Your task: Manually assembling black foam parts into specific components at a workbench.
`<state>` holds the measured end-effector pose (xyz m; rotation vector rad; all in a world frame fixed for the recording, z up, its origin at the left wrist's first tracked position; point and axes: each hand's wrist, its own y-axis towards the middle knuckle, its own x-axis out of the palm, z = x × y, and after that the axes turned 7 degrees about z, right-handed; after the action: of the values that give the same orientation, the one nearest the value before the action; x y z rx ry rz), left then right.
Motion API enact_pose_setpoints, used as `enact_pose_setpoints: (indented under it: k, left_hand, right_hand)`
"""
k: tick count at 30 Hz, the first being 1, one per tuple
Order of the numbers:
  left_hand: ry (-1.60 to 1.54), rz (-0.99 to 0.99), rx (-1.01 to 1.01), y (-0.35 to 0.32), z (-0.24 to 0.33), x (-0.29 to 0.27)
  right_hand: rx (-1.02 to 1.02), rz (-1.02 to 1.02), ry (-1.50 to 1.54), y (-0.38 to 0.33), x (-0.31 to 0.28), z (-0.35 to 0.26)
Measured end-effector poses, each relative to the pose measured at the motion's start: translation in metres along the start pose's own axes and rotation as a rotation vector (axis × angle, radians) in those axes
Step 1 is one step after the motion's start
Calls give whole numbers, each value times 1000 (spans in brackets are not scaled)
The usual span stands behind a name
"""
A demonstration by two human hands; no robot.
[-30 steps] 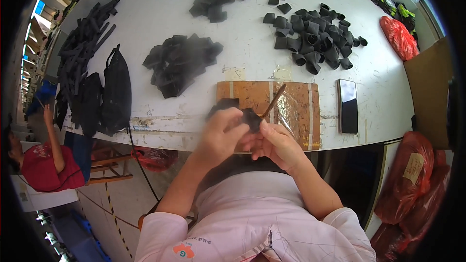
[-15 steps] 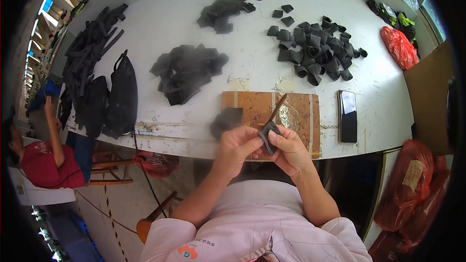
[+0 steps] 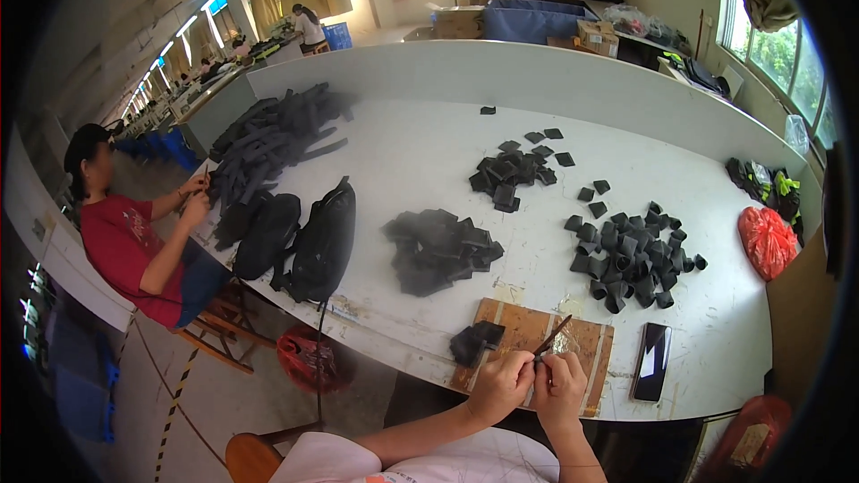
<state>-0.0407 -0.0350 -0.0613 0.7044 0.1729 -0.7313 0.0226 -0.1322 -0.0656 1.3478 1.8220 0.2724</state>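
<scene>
My left hand (image 3: 501, 388) and my right hand (image 3: 562, 386) meet over the near part of a brown board (image 3: 586, 353), fingers closed. Between their fingertips they pinch a small black fabric piece (image 3: 539, 361), mostly hidden now. A thin dark-brown strip (image 3: 553, 337) slants up right beside the fingertips; whether it is held or fixed to the board I cannot tell. Left of my left hand, a few flat black pieces (image 3: 474, 342) lie over the board's left edge. Farther off lie a heap of flat black pieces (image 3: 443, 252) and a pile of curled, tube-like black pieces (image 3: 631, 255).
A phone (image 3: 651, 362) lies right of the board. Another small black heap (image 3: 512, 177), black bags (image 3: 322, 237) and long black strips (image 3: 268, 139) cover farther parts of the table. A red plastic bag (image 3: 767, 241) sits far right. A co-worker in red (image 3: 134, 237) sits left.
The view has tilted up and swung left, showing more of the room. My hands have turned and drawn together around the black piece, which showed more openly before.
</scene>
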Motion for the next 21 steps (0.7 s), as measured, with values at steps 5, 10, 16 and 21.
enact_pose_setpoints:
  k: [5, 10, 16, 21]
  left_hand:
    - [-708, -3, -609, 10, -10, 3]
    - [-1060, -274, -983, 17, -4, -12]
    - [-353, 42, -387, 8, 9, 2]
    - [-1358, -300, -1176, 11, -4, -13]
  right_hand:
    - [247, 61, 111, 4, 5, 4]
    - [1029, -151, 1061, 12, -11, 16]
    - [1282, -298, 1526, 10, -22, 5]
    - [1211, -383, 1327, 9, -22, 19]
